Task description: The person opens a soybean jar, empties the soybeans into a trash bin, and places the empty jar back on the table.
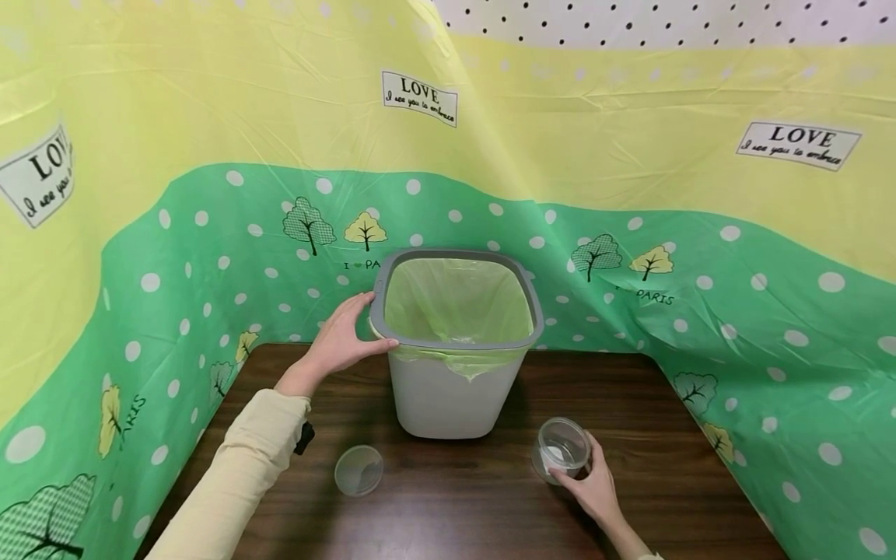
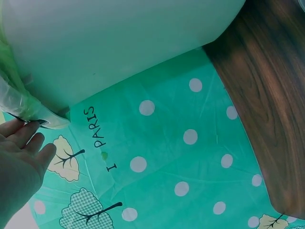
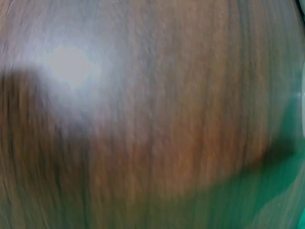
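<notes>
A white trash bin with a grey rim and a pale green liner bag stands upright at the table's back. At its left rim corner my left hand holds on, thumb at the front and fingers along the side. In the left wrist view, the left hand's fingertips meet the underside of the rim and liner. My right hand grips a clear round plastic container right of the bin, something whitish showing inside it. The right wrist view is blurred and shows no hand.
A clear round lid lies on the dark wooden table, front left of the bin. Green and yellow patterned cloth hangs behind the table and along both sides.
</notes>
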`<action>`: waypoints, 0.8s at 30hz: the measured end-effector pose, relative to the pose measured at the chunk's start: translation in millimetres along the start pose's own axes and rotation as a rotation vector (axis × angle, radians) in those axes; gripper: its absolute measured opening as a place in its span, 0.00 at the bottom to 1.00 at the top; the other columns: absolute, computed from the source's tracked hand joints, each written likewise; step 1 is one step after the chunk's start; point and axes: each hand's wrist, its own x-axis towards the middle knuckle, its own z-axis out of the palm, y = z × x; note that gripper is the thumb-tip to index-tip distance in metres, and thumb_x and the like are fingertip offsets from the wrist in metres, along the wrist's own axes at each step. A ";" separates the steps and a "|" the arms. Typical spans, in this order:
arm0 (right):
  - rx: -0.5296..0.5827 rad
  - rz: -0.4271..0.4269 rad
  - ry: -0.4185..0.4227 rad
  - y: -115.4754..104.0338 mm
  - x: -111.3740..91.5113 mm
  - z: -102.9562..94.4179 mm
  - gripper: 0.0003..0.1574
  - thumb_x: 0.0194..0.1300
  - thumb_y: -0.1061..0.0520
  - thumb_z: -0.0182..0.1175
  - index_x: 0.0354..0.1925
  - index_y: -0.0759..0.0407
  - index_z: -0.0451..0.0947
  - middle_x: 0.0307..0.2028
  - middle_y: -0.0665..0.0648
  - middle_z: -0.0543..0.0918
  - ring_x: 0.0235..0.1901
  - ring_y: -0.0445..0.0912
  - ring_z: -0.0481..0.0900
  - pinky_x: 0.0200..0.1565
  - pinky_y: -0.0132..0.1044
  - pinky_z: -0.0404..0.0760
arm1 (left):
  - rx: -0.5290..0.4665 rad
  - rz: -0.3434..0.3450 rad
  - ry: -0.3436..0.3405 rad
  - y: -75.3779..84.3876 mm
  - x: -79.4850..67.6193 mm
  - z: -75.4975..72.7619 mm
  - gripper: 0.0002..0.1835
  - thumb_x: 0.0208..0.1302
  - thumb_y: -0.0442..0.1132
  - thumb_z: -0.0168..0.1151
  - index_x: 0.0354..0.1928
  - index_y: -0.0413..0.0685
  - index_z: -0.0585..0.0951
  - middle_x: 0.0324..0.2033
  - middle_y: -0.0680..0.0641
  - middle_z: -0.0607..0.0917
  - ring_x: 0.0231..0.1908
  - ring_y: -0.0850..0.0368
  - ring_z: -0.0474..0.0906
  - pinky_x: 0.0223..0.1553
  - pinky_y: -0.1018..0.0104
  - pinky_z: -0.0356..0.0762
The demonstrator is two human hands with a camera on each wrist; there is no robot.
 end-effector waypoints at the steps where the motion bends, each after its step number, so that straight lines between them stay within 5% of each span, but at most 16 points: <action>1: -0.002 -0.006 -0.008 -0.8 0.8 -1.7 0.59 0.37 0.61 0.75 0.63 0.71 0.54 0.54 0.72 0.68 0.53 0.60 0.68 0.48 0.10 0.57 | -0.002 0.000 -0.001 0.0 -0.1 0.2 0.51 0.46 0.63 0.64 0.69 0.48 0.56 0.67 0.42 0.57 0.67 0.46 0.49 0.60 0.42 0.54; 10: -0.099 -0.084 -0.048 3.0 15.0 -17.4 0.64 0.34 0.55 0.77 0.66 0.65 0.53 0.53 0.67 0.70 0.52 0.55 0.66 0.48 0.11 0.55 | 0.021 0.053 0.039 -2.0 -1.5 2.6 0.49 0.49 0.61 0.63 0.68 0.45 0.56 0.66 0.42 0.59 0.66 0.46 0.51 0.60 0.44 0.55; 18: -0.178 -0.161 -0.093 -14.7 38.4 -36.4 0.62 0.39 0.53 0.75 0.67 0.62 0.52 0.57 0.66 0.68 0.57 0.59 0.63 0.50 0.50 0.62 | 0.051 0.079 0.066 -4.2 -3.5 4.1 0.48 0.51 0.62 0.60 0.68 0.43 0.55 0.66 0.42 0.59 0.66 0.46 0.51 0.61 0.45 0.54; 24: -0.276 -0.198 -0.177 -32.6 63.6 -51.6 0.64 0.42 0.45 0.72 0.69 0.57 0.48 0.62 0.68 0.61 0.59 0.64 0.60 0.50 0.61 0.63 | 0.075 0.082 0.087 -10.6 -8.4 4.1 0.47 0.52 0.63 0.59 0.68 0.44 0.56 0.66 0.42 0.60 0.66 0.47 0.51 0.61 0.45 0.54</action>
